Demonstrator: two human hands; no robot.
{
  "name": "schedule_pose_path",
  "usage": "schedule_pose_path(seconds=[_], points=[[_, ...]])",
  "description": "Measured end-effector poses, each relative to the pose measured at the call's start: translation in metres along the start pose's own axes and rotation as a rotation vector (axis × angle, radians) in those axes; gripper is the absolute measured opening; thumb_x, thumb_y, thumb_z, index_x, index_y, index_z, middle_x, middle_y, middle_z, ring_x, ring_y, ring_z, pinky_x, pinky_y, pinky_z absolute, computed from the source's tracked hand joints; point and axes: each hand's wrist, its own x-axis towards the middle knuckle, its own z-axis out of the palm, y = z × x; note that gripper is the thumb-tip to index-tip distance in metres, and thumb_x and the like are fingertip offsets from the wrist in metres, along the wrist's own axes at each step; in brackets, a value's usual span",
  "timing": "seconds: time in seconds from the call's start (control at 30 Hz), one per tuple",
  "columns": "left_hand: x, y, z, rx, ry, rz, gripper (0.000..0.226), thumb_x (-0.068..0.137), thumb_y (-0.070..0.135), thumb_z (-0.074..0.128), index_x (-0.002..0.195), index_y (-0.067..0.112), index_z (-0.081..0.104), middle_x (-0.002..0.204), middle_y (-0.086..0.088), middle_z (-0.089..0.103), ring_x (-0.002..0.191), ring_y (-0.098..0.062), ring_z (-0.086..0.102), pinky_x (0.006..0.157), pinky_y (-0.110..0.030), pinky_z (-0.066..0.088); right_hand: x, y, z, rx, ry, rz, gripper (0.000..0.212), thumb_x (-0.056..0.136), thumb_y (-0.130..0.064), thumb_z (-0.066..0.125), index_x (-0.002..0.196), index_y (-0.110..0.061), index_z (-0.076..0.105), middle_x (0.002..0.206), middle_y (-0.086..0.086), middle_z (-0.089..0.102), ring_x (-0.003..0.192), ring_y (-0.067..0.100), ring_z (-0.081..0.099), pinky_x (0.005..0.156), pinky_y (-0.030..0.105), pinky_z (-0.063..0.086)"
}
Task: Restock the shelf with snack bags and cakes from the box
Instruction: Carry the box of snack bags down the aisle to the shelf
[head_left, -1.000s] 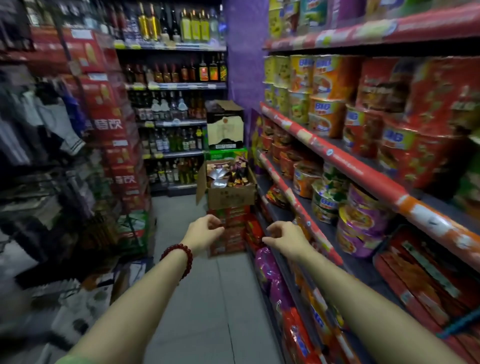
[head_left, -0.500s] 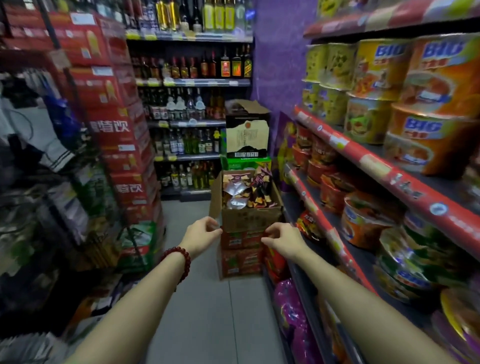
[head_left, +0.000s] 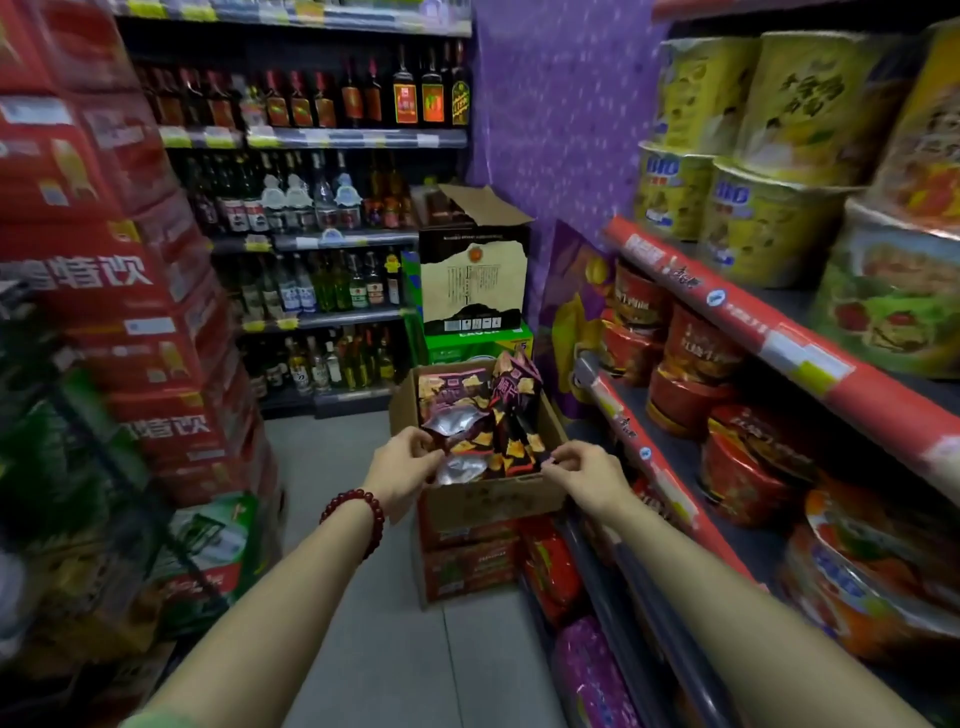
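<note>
Open cardboard box (head_left: 488, 499) just ahead of both hands, full of dark snack bags (head_left: 483, 421). Left hand (head_left: 402, 475) curled on a silvery bag (head_left: 460, 467); right hand (head_left: 584, 475) pinching a bag's edge. Shelf (head_left: 769, 332) off to the right.

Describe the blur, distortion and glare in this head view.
Head view: motion blur smears the red cartons at left and the noodle bowls at right; wide-angle distortion bows the shelf rail; the box, snack bags and both hands stay fairly sharp; silver bag backs glint slightly.
</note>
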Motion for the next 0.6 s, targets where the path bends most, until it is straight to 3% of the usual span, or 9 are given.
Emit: schedule_pose_path(seconds=[0.1, 0.17, 0.27, 0.43, 0.6], points=[[0.052, -0.005, 0.003, 0.018, -0.007, -0.026, 0.029, 0.092, 0.027, 0.059, 0.116, 0.012, 0.055, 0.097, -0.002, 0.057, 0.089, -0.018, 0.057, 0.077, -0.028, 0.047, 0.053, 0.006, 0.0, -0.009, 0.009, 0.019, 0.033, 0.09, -0.031, 0.063, 0.115, -0.009, 0.063, 0.095, 0.002, 0.063, 0.098, 0.02, 0.061, 0.086, 0.031, 0.048], [0.086, -0.008, 0.006, 0.02, -0.009, -0.062, 0.027, 0.091, 0.027, 0.06, 0.114, 0.013, 0.055, 0.096, -0.002, 0.056, 0.098, -0.023, 0.058, 0.084, -0.032, 0.047, 0.09, 0.01, 0.0, 0.009, 0.012, 0.037, 0.035, 0.091, -0.031, 0.062, 0.117, -0.008, 0.061, 0.097, 0.003, 0.063, 0.09, 0.016, 0.06, 0.08, 0.027, 0.045], [0.132, -0.009, 0.011, 0.036, -0.023, -0.107, 0.025, 0.092, 0.027, 0.06, 0.112, 0.014, 0.053, 0.098, -0.004, 0.055, 0.096, -0.021, 0.056, 0.082, -0.03, 0.046, 0.148, 0.015, 0.002, 0.01, -0.003, 0.058, 0.037, 0.092, -0.031, 0.06, 0.12, -0.007, 0.059, 0.11, 0.01, 0.065, 0.101, 0.022, 0.059, 0.085, 0.029, 0.045], [0.194, -0.021, 0.018, 0.026, -0.051, -0.168, 0.035, 0.09, 0.028, 0.061, 0.118, 0.008, 0.053, 0.096, -0.003, 0.056, 0.094, -0.02, 0.055, 0.086, -0.034, 0.047, 0.214, 0.024, 0.014, 0.035, 0.031, 0.122, 0.038, 0.093, -0.029, 0.059, 0.123, -0.006, 0.057, 0.116, 0.014, 0.064, 0.11, 0.028, 0.058, 0.089, 0.032, 0.043], [0.24, -0.046, 0.035, -0.021, -0.069, -0.246, 0.053, 0.089, 0.03, 0.063, 0.132, 0.006, 0.044, 0.126, -0.014, 0.056, 0.115, -0.028, 0.055, 0.092, -0.035, 0.045, 0.254, 0.057, 0.029, 0.052, 0.065, 0.181, 0.037, 0.093, -0.027, 0.058, 0.124, -0.005, 0.055, 0.116, 0.014, 0.063, 0.109, 0.029, 0.057, 0.083, 0.029, 0.041]])
